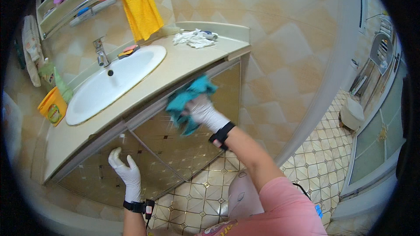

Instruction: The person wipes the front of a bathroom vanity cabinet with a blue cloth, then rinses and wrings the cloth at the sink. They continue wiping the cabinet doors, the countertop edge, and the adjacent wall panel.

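A teal cloth (188, 100) is in my gloved right hand (203, 111), pressed against the upper part of the brown cabinet door (226, 87), just under the countertop's front edge. Cloth and fingers are blurred. My left hand (124, 167), in a white glove, is raised before the left cabinet door (98, 167) with fingers apart and nothing in it. Above the doors, the pale countertop (183, 60) holds a white oval sink (131, 78) with a chrome faucet (101, 52).
A white crumpled cloth (195, 38) lies at the countertop's right. Sponges (128, 50) rest behind the sink; a yellow container (53, 106) stands left. A yellow towel (139, 6) hangs from a rail. A doorway frame (325, 82) rises at right.
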The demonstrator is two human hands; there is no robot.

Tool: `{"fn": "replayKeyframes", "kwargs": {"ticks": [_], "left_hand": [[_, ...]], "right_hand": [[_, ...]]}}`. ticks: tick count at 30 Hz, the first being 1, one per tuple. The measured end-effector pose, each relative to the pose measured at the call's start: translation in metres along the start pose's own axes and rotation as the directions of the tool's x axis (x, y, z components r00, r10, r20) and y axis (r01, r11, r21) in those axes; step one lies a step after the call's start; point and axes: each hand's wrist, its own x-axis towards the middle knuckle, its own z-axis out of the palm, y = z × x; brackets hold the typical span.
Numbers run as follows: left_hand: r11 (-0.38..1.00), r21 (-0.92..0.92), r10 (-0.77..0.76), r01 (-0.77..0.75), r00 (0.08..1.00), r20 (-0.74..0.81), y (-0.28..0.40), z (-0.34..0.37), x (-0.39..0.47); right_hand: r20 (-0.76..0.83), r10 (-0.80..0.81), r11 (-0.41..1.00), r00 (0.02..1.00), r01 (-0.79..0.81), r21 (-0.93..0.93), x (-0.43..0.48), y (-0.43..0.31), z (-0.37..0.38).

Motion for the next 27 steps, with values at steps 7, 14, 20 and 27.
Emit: {"fn": "replayKeyframes", "kwargs": {"ticks": [7, 14, 20, 27], "left_hand": [[0.997, -0.07, -0.048, 0.046, 0.998, -0.031, 0.036, 0.019, -0.018], [0.85, -0.482, -0.002, 0.212, 0.916, 0.4, 0.093, 0.014, -0.017], [0.667, -0.554, 0.019, 0.499, 0.732, 0.681, 0.086, 0.019, -0.013], [0.04, -0.489, -0.313, 0.872, 0.475, 0.822, 0.085, 0.024, -0.029]], "right_hand": [[-0.602, 0.201, 0.946, 0.773, -0.312, -0.085, -0.024, 0.094, -0.028], [0.557, 0.181, -0.365, 0.81, -0.47, 0.803, -0.06, -0.024, -0.03], [0.319, -0.089, 0.571, 0.944, -0.214, 0.793, -0.051, -0.077, -0.064], [0.128, 0.114, 0.142, 0.985, -0.144, 0.979, -0.064, -0.099, -0.044]]}}
